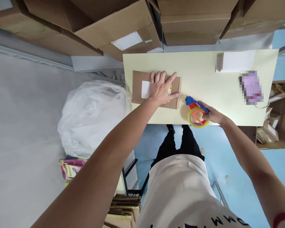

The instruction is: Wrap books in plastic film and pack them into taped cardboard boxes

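Observation:
A small brown cardboard box [139,90] with a white label lies on the pale yellow table [204,76]. My left hand [161,87] rests flat on top of the box, fingers stretched out. Just to the right of the box, near the table's front edge, my right hand [212,114] is closed around a tape dispenser [196,113] with a blue and red body and a yellowish tape roll. The dispenser sits on the table, a little apart from the box.
A white sheet stack [236,61] and a blurred purple item [251,87] lie at the table's right. Large cardboard boxes [123,25] stand behind. A white plastic bag [92,117] sits on the floor at left, open cartons [275,126] at right, flattened cardboard [125,205] below.

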A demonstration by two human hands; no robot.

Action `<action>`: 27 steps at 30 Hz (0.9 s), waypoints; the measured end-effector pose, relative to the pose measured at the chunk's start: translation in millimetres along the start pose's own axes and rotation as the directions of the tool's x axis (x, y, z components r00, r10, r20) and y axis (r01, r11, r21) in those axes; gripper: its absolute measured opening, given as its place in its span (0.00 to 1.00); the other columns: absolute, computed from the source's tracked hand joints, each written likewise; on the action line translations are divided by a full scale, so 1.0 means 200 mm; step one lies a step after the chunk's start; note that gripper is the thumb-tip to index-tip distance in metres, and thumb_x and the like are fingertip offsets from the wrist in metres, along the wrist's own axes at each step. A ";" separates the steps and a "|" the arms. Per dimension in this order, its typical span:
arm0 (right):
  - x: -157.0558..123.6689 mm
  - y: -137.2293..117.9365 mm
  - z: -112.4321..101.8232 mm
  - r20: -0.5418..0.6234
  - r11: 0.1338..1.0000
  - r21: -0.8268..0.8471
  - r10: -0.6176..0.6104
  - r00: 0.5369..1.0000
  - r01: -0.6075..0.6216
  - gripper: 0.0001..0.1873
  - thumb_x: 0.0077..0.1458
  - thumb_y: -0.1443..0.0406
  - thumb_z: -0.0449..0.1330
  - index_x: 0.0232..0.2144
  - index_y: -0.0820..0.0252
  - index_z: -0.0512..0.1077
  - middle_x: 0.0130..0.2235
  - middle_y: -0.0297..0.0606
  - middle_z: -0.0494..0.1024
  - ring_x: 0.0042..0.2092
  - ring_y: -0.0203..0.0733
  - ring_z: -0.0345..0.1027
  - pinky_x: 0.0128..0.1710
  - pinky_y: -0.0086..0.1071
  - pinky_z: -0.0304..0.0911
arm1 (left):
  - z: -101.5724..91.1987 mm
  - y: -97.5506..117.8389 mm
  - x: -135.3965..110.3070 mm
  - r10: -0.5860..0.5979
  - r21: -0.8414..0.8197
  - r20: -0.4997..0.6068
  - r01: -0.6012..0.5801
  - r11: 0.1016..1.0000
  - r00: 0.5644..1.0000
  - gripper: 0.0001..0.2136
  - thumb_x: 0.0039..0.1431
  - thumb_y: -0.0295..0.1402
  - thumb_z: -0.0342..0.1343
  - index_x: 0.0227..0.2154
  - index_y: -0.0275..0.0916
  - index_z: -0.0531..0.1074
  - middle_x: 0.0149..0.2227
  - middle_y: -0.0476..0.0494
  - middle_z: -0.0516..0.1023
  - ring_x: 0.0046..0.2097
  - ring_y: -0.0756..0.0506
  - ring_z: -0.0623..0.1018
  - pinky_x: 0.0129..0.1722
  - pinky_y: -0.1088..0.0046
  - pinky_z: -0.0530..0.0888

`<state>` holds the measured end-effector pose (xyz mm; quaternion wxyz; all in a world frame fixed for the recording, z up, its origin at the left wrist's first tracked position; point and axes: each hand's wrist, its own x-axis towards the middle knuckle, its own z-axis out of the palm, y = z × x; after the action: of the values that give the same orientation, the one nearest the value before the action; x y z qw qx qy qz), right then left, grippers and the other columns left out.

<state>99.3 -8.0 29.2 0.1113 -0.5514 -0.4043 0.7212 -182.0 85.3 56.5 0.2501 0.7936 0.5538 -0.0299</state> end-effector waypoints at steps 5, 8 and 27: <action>0.15 -0.02 -0.09 0.119 0.965 -0.263 0.041 0.992 -0.008 0.43 0.31 0.73 0.67 0.53 0.43 0.74 0.40 0.34 0.81 0.42 0.53 0.74 0.46 0.49 0.69 | -0.01 0.01 -0.01 0.017 -0.018 0.019 -0.016 1.000 1.000 0.43 0.54 0.54 0.57 0.69 0.46 0.50 0.67 0.36 0.55 0.68 0.23 0.49 0.66 0.41 0.37; 0.31 -0.10 -0.07 0.290 0.923 -0.379 0.054 0.956 0.063 0.29 0.31 0.73 0.67 0.40 0.46 0.81 0.31 0.33 0.80 0.39 0.50 0.75 0.45 0.47 0.68 | -0.01 0.02 -0.01 0.004 -0.001 0.010 -0.004 1.000 1.000 0.44 0.53 0.55 0.58 0.69 0.46 0.50 0.67 0.35 0.56 0.68 0.24 0.50 0.66 0.42 0.37; -0.39 -0.31 -0.02 -0.123 0.831 0.164 -0.518 0.847 0.532 0.37 0.48 0.57 0.61 0.61 0.48 0.62 0.57 0.38 0.73 0.55 0.53 0.69 0.53 0.47 0.66 | -0.05 0.13 -0.47 -0.120 -0.548 -0.511 -0.215 0.809 0.851 0.31 0.59 0.53 0.55 0.58 0.37 0.65 0.58 0.30 0.71 0.59 0.36 0.73 0.56 0.54 0.72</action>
<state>113.4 -14.0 127.9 0.3723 -0.4317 -0.4643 0.6778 -197.6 2.7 104.7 0.3228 0.6687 0.5613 0.3655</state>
